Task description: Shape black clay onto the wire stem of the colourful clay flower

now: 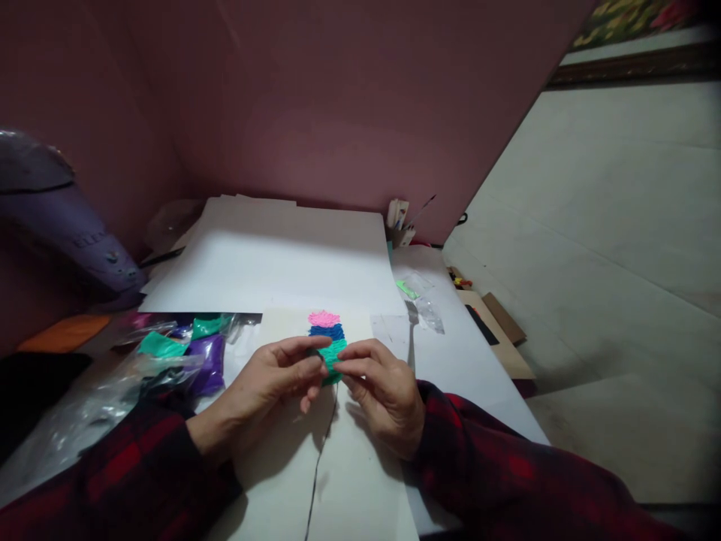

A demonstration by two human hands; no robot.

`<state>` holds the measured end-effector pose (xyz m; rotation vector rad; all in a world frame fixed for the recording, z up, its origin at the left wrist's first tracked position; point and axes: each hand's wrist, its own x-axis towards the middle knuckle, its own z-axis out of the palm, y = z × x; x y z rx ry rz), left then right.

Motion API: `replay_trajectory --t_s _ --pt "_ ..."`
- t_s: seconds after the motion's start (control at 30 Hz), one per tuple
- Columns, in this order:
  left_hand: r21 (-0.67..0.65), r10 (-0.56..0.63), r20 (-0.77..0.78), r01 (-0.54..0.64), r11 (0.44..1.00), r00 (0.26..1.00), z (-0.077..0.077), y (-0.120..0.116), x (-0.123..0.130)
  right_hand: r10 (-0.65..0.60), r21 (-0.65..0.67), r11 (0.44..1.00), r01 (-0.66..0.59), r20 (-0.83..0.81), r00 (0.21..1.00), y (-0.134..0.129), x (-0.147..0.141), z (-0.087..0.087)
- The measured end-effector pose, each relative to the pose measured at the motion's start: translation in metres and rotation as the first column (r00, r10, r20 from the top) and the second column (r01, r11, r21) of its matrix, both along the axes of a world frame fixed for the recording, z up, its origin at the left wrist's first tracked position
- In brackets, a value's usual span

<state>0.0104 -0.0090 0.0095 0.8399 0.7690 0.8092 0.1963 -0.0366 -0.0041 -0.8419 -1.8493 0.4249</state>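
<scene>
My left hand (270, 376) is closed in a pinch over a white sheet (282, 466). A small dark lump (316, 353) shows between its thumb and forefinger; its material is not clear. Just beside it, my right hand (383, 391) is pinched too, its fingertips close to the left ones, and what they hold, if anything, cannot be made out. Under and behind the fingers, the sheet bears a textured pink patch (324, 318), a dark blue patch (327, 331) and a green patch (333, 376), partly covered by my fingers. A dark thin line (316, 466) runs down from the green.
Purple (207, 364) and green (163, 345) packets lie with clear plastic bags (95, 406) at the left. Large white paper sheets (293, 252) are stacked behind. On the right are a fork (412, 323) and clear wrappers (431, 315). A lilac bag (84, 233) leans far left.
</scene>
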Motion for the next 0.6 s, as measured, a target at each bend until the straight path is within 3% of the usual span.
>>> replay_trajectory --t_s 0.17,0.6 --pt "0.053 -0.014 -0.015 0.015 0.998 1.0 -0.0004 0.0009 0.0009 0.009 -0.022 1.0 -0.009 0.013 1.0 0.0003 0.0026 -0.0023" --pt "0.015 -0.12 -0.007 0.121 0.993 0.993 -0.0014 0.0021 -0.0006 0.018 -0.044 0.999 -0.015 0.067 0.998 0.002 0.0039 -0.0045"
